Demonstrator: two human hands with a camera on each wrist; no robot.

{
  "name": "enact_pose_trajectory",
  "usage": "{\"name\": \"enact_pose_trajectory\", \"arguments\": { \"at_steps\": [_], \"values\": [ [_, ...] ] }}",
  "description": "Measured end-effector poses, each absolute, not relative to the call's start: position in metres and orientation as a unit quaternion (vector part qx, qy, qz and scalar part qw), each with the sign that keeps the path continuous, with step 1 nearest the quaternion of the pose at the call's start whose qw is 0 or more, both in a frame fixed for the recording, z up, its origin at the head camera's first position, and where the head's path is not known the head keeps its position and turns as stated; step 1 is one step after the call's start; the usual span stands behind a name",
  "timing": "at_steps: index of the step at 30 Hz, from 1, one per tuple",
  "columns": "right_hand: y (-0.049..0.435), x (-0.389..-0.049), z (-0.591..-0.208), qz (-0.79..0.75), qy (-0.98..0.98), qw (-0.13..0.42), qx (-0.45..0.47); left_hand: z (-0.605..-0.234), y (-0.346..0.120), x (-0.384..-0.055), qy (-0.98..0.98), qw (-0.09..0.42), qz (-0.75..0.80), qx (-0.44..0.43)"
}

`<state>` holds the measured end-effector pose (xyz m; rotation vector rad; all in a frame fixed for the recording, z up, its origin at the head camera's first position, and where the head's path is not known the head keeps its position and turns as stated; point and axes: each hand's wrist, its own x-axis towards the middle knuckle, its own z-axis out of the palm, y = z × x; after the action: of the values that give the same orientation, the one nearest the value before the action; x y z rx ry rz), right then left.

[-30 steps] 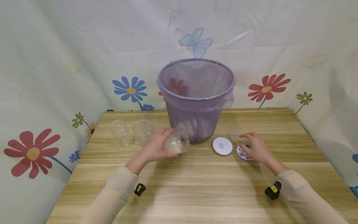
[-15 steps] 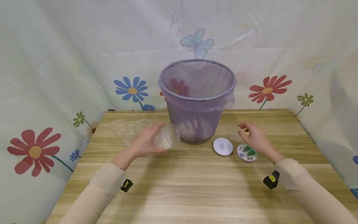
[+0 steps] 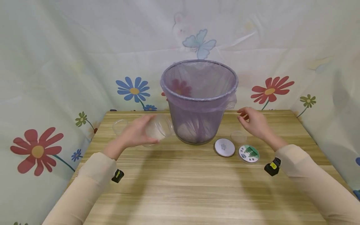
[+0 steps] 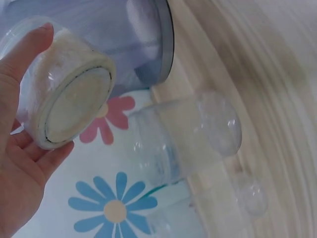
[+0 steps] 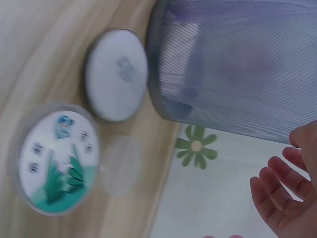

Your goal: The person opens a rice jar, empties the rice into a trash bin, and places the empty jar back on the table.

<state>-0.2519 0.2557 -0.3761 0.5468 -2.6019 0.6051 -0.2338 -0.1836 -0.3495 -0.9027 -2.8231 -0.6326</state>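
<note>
My left hand (image 3: 137, 132) grips a clear plastic jar (image 3: 158, 128) around its side, tilted on its side just left of the purple-lined waste bin (image 3: 198, 123). In the left wrist view, the jar's whitish base (image 4: 77, 106) faces the camera, and two more clear jars stand on the table: a wider jar (image 4: 188, 136) and a narrower jar (image 4: 223, 206). In the head view, my left hand partly covers them. My right hand (image 3: 254, 123) hovers right of the bin, holding nothing, its fingers loosely bent. Below it lie a green-and-white printed lid (image 3: 249, 153) and a thin clear disc (image 3: 238, 137).
A round white lid (image 3: 224, 147) with small print lies in front of the bin, left of the printed lid. The wooden table (image 3: 197, 187) ends at the back against a flowered cloth backdrop (image 3: 135, 62).
My left hand has carried the jar leftward and up, away from the bin's front. My right hand has risen and pulled back from the printed lid, which now shows fully.
</note>
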Motion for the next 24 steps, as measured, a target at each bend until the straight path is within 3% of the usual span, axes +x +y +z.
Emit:
{"name": "enact_pose_trajectory", "arguments": {
  "at_steps": [15,24],
  "values": [
    [0.252,-0.267,-0.310,0.209,-0.943,0.206,0.155,-0.315,-0.204,-0.257,-0.940,0.064,-0.194,-0.273],
    [0.258,-0.271,-0.272,0.249,-0.954,0.108,0.126,-0.298,-0.214,-0.270,-0.947,0.074,-0.187,-0.252]
  ]
}}
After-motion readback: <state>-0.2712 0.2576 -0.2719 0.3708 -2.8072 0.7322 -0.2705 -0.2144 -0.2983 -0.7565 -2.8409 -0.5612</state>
